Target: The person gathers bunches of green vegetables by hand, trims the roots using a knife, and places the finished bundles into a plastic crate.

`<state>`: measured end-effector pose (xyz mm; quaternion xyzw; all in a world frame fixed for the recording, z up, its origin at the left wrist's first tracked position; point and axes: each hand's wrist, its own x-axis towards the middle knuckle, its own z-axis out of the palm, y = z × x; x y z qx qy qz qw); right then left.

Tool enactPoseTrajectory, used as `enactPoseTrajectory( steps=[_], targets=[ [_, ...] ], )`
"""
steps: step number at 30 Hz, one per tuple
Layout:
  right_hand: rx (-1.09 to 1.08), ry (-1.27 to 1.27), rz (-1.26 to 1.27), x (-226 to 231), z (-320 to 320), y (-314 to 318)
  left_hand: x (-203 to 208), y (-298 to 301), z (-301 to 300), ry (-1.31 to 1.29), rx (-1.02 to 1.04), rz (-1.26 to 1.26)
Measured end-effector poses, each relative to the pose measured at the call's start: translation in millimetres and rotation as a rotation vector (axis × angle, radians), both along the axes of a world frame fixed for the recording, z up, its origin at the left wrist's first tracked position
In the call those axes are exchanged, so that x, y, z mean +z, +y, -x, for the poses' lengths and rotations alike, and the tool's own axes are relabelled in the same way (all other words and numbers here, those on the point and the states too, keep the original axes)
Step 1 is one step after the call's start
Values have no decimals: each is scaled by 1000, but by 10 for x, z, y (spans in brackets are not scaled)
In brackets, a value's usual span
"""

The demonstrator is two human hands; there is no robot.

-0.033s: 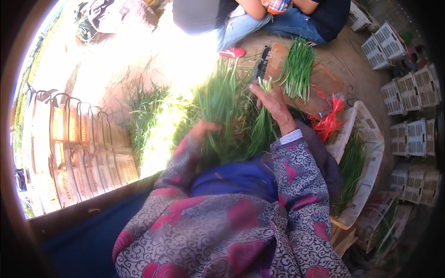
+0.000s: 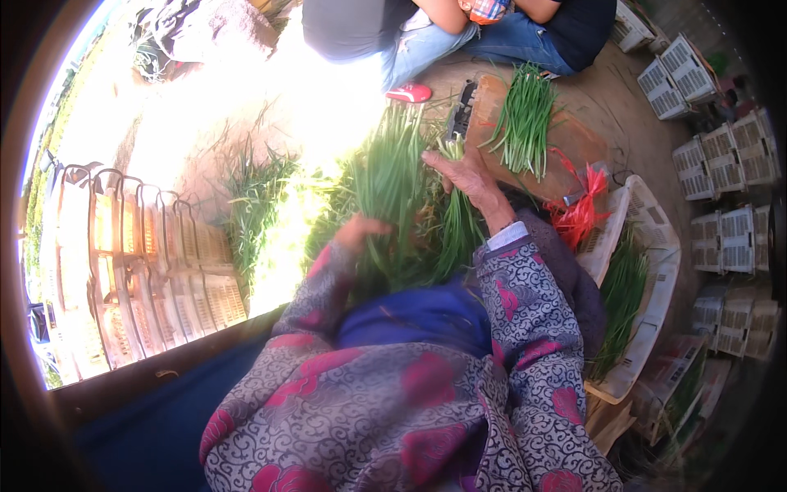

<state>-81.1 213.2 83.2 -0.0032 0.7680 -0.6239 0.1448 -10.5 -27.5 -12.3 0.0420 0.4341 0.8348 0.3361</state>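
Note:
My left hand [image 2: 363, 233] is closed around a large upright bunch of green chives [image 2: 388, 174]; the grip is partly hidden by leaves. To its right, my right hand [image 2: 474, 179] grips a smaller bunch of chives [image 2: 461, 234], leaves hanging down and pale stem ends up beside the thumb. The two bunches are close together. A neat bundle of chives [image 2: 525, 115] lies beyond my right hand on a brown board [image 2: 578, 135]. Loose green leaves [image 2: 261, 193] are heaped on the ground at left. Blue cloth [image 2: 410, 316] covers my lap.
Close on my right stands a white plastic crate [image 2: 662, 283] with chives inside, beside red plastic strips [image 2: 584, 201]. Stacked crates [image 2: 156, 262] fill the left side; more white crates [image 2: 721, 242] line the far right. Two people sit opposite, one wearing a red shoe [image 2: 409, 93].
My right hand has moved a little left with its bunch, nearer the bunch in my left hand. My left hand has hardly moved.

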Motion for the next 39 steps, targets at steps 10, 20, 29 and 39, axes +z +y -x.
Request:
enactPoseTrajectory(
  steps=[10,20,29,39],
  targets=[
    [-7,-24,-138,-323,-23,58,-286,-62,34,-157,253,39],
    [182,-175,211,-289,-224,91,-192,30,138,71,304,310],
    [18,-4,-505,-569,-172,614,-409,-376,210,-23,423,408],
    [136,-19,45,-225,-349,-129,-448,-15,78,-178,234,78]
  ],
)
